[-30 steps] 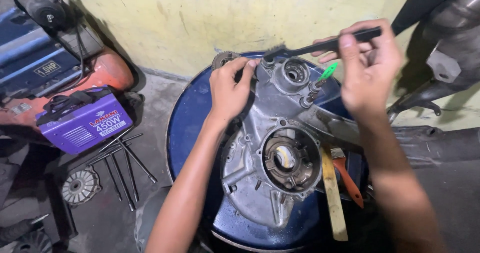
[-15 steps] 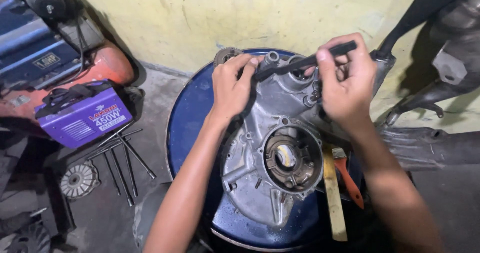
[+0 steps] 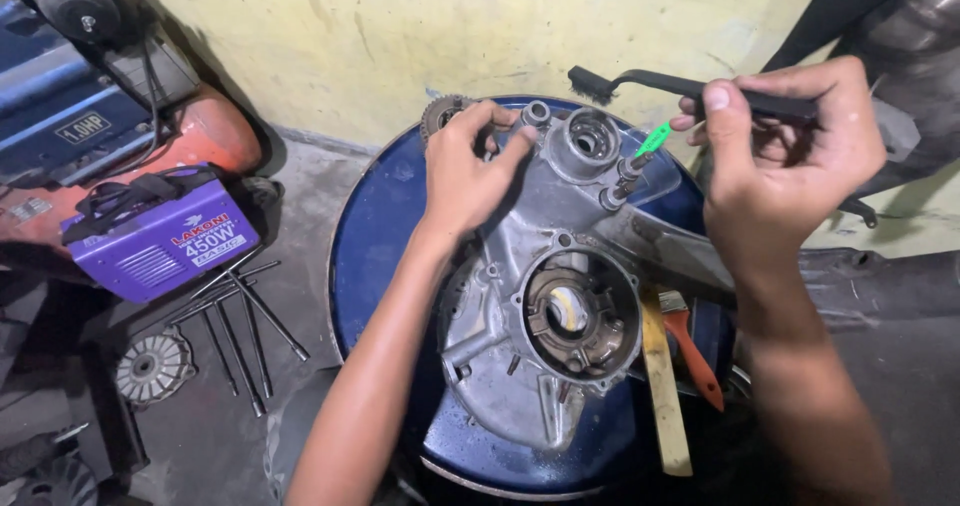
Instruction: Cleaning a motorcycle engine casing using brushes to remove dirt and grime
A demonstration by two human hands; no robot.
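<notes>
Nearest us, under our fingers, lies the engine casing (image 3: 545,316), a grey cast-metal cover resting flat on top of a blue drum (image 3: 380,226); we judge it heavy, stiff and probably slick with oil, best held by its thick outer rim or the bosses at its top edge, not by the thin ribs. It looks dull and grimy, with a round bearing opening in the middle and a smaller round bore near its far end. Our left hand (image 3: 470,171) curls over the casing's upper left edge, fingers closed on the rim. Our right hand (image 3: 785,156) is clamped around the handle of a black wire brush (image 3: 690,88), held clear above the casing, bristles pointing toward the wall. Just below that hand a green-tipped stud (image 3: 650,144) stands up from the casing. Beneath the right wrist lie a wooden stick (image 3: 665,386) and an orange-handled tool (image 3: 695,351). Farther left of our fingers, on the floor, sit loose rods (image 3: 245,321) and a purple box-shaped machine (image 3: 160,231).
</notes>
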